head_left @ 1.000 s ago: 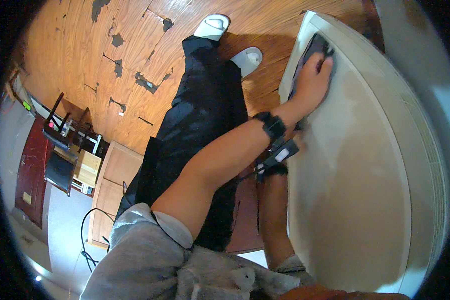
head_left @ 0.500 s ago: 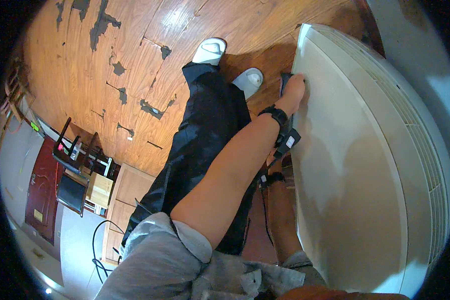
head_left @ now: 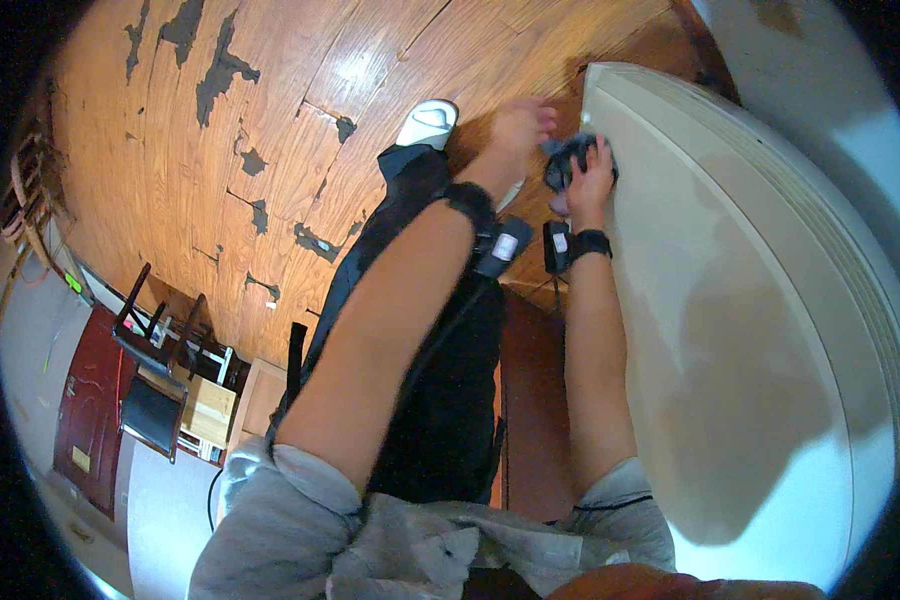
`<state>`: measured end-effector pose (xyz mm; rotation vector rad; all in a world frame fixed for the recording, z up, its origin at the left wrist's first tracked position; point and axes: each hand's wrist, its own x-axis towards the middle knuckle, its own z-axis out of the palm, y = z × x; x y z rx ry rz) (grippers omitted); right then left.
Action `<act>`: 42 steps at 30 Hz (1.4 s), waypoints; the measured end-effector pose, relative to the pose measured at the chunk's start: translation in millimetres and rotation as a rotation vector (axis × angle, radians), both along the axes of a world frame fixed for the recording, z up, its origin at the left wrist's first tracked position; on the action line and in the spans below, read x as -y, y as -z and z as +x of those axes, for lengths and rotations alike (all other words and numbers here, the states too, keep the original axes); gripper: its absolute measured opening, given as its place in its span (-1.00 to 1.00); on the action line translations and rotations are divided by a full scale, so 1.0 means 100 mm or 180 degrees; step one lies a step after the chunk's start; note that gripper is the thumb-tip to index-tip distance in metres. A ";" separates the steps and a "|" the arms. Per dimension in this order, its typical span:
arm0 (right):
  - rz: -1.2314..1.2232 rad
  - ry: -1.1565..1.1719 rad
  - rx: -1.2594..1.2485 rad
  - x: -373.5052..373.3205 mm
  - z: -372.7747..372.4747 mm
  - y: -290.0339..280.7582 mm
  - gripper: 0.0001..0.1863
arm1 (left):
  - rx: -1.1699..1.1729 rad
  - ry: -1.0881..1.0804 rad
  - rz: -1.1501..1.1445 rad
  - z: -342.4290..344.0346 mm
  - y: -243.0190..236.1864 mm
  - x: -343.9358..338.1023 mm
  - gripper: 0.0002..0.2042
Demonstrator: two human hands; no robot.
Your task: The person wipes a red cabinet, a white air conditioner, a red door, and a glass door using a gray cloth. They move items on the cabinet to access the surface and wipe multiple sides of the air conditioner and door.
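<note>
My right hand [head_left: 592, 182] is closed on a dark grey crumpled cloth [head_left: 564, 163] beside the far left edge of a large cream-white appliance [head_left: 660, 200]. A small pale purple part shows just below the cloth; whether it belongs to it I cannot tell. My left hand [head_left: 522, 126] is up to the left of the cloth, apart from it, slightly blurred, with its fingers spread and nothing in them. Each wrist wears a black band with a small black box [head_left: 503, 248] attached by a cable.
My black-trousered legs stretch over the worn wooden floor [head_left: 340, 70], with a white slipper [head_left: 430, 122] on one foot. Farther left are a black chair [head_left: 153, 402], a light wooden box [head_left: 208, 410] and a dark red door [head_left: 90, 410]. A reddish-brown surface [head_left: 532, 400] lies between my arms.
My left hand has moved left, away from the appliance's edge. My right hand has come forward from lower down and now grips the dark cloth there.
</note>
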<state>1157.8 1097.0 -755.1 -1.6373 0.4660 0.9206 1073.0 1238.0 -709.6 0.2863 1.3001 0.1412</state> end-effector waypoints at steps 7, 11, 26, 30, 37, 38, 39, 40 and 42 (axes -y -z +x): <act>0.0674 -0.0589 0.0025 -0.16 -0.06 -0.79 -0.41 | -0.0337 0.0788 0.0200 -1.54 -0.94 -0.36 -0.66; 0.0186 -0.0204 -0.0525 0.81 -0.27 -0.90 -0.43 | -0.0576 0.1547 0.0268 -2.46 -1.44 -0.19 -0.66; -0.2324 -0.1730 -0.0476 2.41 -0.86 -3.03 -0.40 | -0.1233 0.3356 0.1830 -3.72 -3.08 -0.21 -0.66; -0.1787 -0.2112 0.0922 1.68 -0.87 -3.67 -0.45 | -0.0152 0.4122 0.3192 -2.39 -4.20 -0.83 -0.63; -0.0077 -0.1799 0.1500 -0.22 -1.24 -5.40 -0.58 | 0.1508 0.3954 0.5778 -1.45 -5.11 -0.99 -0.33; 0.0650 -0.1047 0.1244 -0.74 -1.44 -6.15 -0.66 | 0.1456 0.3646 0.6396 -1.38 -5.12 -1.11 -0.33; 0.0962 -0.1111 0.1159 -0.91 -1.43 -6.20 -0.68 | 0.1474 0.3444 0.6293 -1.32 -5.21 -1.21 -0.33; 0.1239 -0.1174 0.1047 -1.02 -1.41 -6.24 -0.70 | 0.1499 0.3261 0.6129 -1.32 -5.33 -1.26 -0.34; 0.1541 -0.1275 0.1122 -1.19 -1.35 -6.45 -0.72 | 0.1504 0.2940 0.6057 -1.28 -5.37 -1.42 -0.44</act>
